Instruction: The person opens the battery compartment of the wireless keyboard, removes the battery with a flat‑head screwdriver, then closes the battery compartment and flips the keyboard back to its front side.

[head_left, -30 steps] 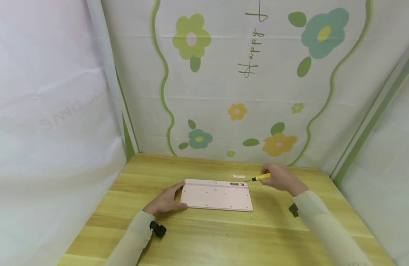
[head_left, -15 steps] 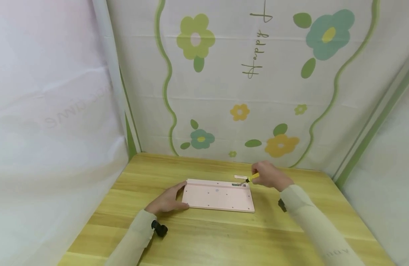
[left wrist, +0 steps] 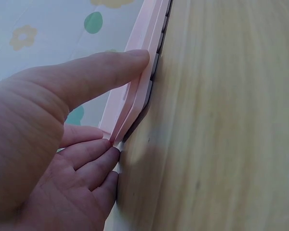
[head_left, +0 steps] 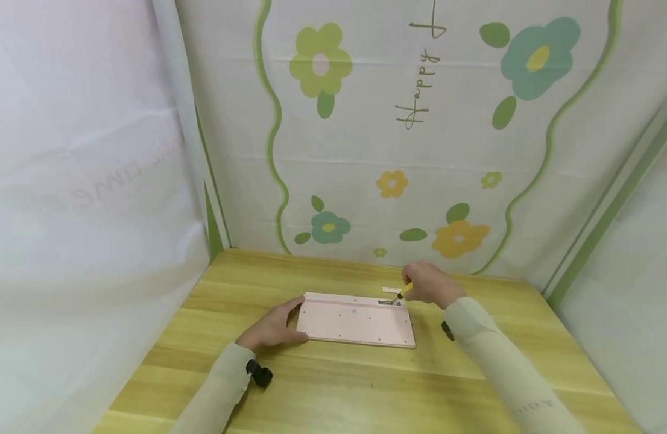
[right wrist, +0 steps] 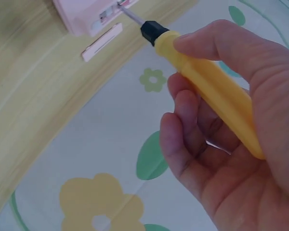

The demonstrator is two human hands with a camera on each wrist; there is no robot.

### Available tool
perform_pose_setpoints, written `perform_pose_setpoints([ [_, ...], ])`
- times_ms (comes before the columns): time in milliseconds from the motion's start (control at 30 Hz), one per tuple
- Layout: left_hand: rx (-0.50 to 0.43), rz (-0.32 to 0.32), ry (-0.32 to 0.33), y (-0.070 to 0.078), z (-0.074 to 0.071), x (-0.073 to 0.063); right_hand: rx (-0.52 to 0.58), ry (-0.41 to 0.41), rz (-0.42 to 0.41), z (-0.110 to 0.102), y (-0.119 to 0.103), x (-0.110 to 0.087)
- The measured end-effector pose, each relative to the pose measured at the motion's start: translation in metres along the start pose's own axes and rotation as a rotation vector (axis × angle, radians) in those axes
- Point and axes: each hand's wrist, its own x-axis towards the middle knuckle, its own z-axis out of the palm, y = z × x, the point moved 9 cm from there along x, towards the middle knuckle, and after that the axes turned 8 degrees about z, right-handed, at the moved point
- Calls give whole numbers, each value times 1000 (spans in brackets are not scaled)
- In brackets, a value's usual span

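A pink keyboard (head_left: 333, 325) lies face down on the wooden table, its dark keys showing underneath in the left wrist view. My left hand (head_left: 271, 328) grips its left end, thumb on the near edge and fingers at the far side. My right hand (head_left: 430, 283) holds a yellow screwdriver (right wrist: 209, 84) with a black collar, thumb along the handle and fingers curled below. The metal tip reaches into the small uncovered battery compartment (head_left: 386, 302) at the keyboard's far right corner. What the tip touches inside is too small to tell.
A slim pink battery cover (right wrist: 102, 42) lies on the table (head_left: 333, 392) just beyond the keyboard. White cloth with printed flowers (head_left: 333, 138) hangs behind the table's far edge and down both sides.
My right hand has moved left with the screwdriver, tilting it more steeply, and the tip has gone from beside the compartment into it. The left hand stays on the keyboard.
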Motion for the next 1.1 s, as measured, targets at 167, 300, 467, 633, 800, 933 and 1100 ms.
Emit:
perform_pose_setpoints([
  [167,-1,5,0,-1,1,0,-30,-32,47,1,-11,4],
  [300,-4,16,-3,-1,3,0,-40,-58,81,1,-14,7],
  [467,0,20,-4,-2,3,0,-40,-71,99,1,-15,9],
  [633,-11,17,1,-2,1,-1,-26,-65,82,2,-9,10],
  [800,-10,8,2,-1,1,-2,38,-37,49,1,11,10],
  [933,-7,3,0,-2,1,-2,165,-39,43,3,37,7],
  [1100,-19,1,3,-4,2,-2,355,-50,61,16,70,1],
])
